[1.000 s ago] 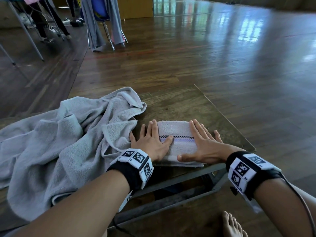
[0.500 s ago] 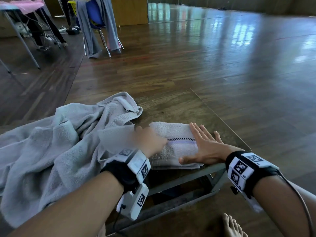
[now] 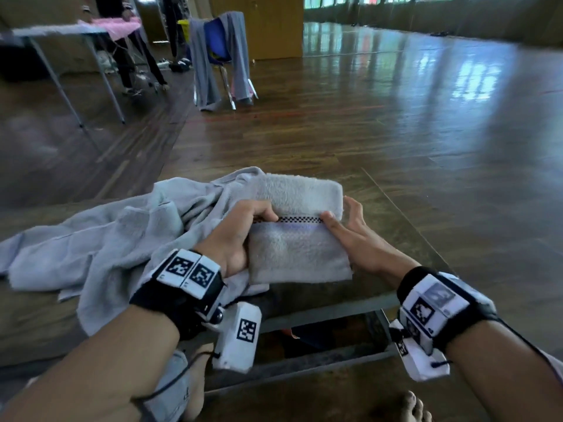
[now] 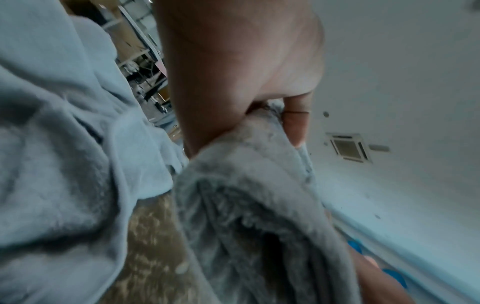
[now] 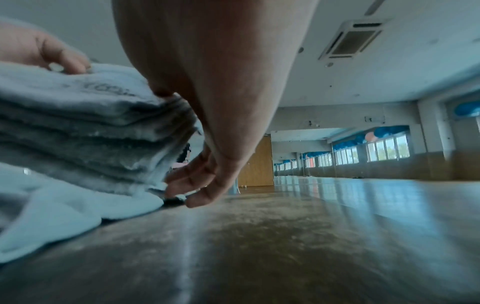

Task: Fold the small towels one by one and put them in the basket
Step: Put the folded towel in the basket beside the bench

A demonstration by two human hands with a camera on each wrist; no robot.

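Folded towel [image 3: 297, 239] right of towel heap [image 3: 100, 248]

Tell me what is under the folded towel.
Under the folded towel the right hand's fingers reach in; below lie the table and a crumpled grey towel. The left hand's fingers underneath are covered.

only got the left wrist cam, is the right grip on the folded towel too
observer: yes, the right grip holds the folded towel at its right edge, thumb on top.
operator: where are its fingers
observer: the right wrist view shows its fingers curled under that edge, just above the table.
operator: which face is up
observer: the face with the checkered band; it runs between the thumbs of the left grip and the right grip.
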